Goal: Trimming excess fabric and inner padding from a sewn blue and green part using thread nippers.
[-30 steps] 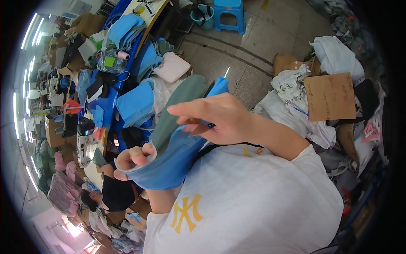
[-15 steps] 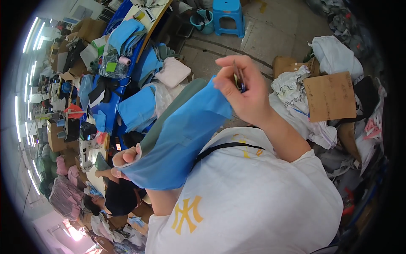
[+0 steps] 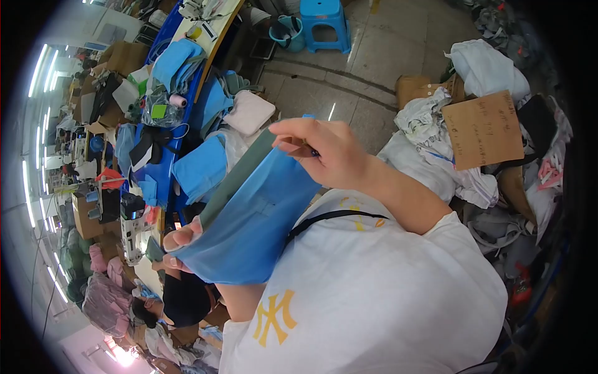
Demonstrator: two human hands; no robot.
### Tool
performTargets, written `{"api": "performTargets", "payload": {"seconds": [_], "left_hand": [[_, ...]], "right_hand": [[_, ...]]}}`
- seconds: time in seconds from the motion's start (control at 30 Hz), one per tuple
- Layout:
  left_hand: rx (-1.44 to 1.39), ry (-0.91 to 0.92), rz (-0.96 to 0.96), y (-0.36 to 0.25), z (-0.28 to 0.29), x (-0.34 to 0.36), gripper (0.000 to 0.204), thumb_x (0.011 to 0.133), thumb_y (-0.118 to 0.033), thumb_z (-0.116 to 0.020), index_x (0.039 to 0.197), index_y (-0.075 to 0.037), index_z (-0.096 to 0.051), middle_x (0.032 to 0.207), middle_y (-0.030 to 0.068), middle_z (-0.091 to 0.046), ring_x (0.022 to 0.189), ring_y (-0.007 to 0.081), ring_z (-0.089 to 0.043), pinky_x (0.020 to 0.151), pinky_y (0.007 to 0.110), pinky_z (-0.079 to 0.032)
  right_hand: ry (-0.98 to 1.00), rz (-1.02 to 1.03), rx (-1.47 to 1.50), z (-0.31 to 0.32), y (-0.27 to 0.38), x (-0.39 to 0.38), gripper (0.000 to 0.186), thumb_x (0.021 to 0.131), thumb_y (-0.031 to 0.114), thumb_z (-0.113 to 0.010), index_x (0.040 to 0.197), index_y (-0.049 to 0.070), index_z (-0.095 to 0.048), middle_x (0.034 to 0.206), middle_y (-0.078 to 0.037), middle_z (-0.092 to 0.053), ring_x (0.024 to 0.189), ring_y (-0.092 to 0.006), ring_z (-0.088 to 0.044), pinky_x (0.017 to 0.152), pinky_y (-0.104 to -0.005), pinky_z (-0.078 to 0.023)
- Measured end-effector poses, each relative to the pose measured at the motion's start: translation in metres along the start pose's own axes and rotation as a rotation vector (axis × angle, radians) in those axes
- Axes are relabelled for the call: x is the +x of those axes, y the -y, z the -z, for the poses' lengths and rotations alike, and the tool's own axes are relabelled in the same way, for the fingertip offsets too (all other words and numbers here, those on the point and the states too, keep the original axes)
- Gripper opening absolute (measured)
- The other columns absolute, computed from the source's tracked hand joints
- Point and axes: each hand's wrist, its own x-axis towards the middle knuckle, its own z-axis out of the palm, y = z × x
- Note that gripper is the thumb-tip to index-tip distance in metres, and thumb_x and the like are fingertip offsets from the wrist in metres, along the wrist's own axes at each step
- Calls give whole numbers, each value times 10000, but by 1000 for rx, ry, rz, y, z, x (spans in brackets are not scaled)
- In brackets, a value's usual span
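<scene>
We see that the right hand (image 3: 329,149) has come lower and to the left since half a second ago, when it was raised at the far corner of the long, soft cloth piece with a blue face and a grey-green layer (image 3: 255,209). Now its fingers are bent close together over the far edge, and they seem to pinch the cloth there. A small dark object (image 3: 314,151) shows inside this hand; it is too small for us to tell its kind. The left hand (image 3: 180,242) has stayed at the near left end, with fingers closed on both sides of the edge. For the work, we judge this change means that the cloth is kept spread between both hands, in front of the white short-sleeved shirt (image 3: 374,280), with its blue face toward us and the grey-green layer along its left side. Farther left, well apart from the right hand, are the folded light-blue cloth pieces (image 3: 198,169) and the pinkish-white square pad (image 3: 250,112).
</scene>
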Motion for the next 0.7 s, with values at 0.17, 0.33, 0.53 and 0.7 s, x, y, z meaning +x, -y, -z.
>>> {"api": "performTargets", "payload": {"seconds": [0.17, 0.33, 0.53, 0.7], "left_hand": [[26, 0, -189, 1, 8, -5, 280, 904, -382, -515, 922, -130, -638, 1358, 251, -580, 1081, 333, -617, 1053, 627, -372], [-10, 13, -64, -12, 5, 2, 257, 895, -363, -564, 882, -115, -632, 1171, 249, -629, 1023, 368, -624, 948, 605, -473], [-619, 28, 318, -7, -17, 28, 486, 930, -231, -639, 1299, 70, -541, 1139, 205, -601, 975, 261, -666, 815, 360, -578], [-534, 60, 413, -16, -15, 47, 502, 919, -202, -683, 1298, 76, -507, 1189, 221, -612, 806, 218, -694, 576, 268, -574]], "right_hand": [[-136, -242, -72, 25, -22, 3, 246, 937, 60, -627, 1179, 83, -589, 802, -80, -687, 702, -188, -690, 622, -326, -531], [-270, -490, -134, 51, -54, -3, 236, 951, 120, -650, 1173, 74, -583, 734, -33, -634, 597, -124, -566, 564, -288, -462], [-222, -322, 12, 37, -14, -22, 548, 806, 155, -832, 1268, 113, -540, 945, -28, -628, 608, -91, -522, 541, -243, -440], [-137, 145, -44, 5, 8, -20, 651, 747, 147, -891, 1280, 80, -523, 1108, -84, -660, 817, -161, -685, 584, -228, -558]]}}
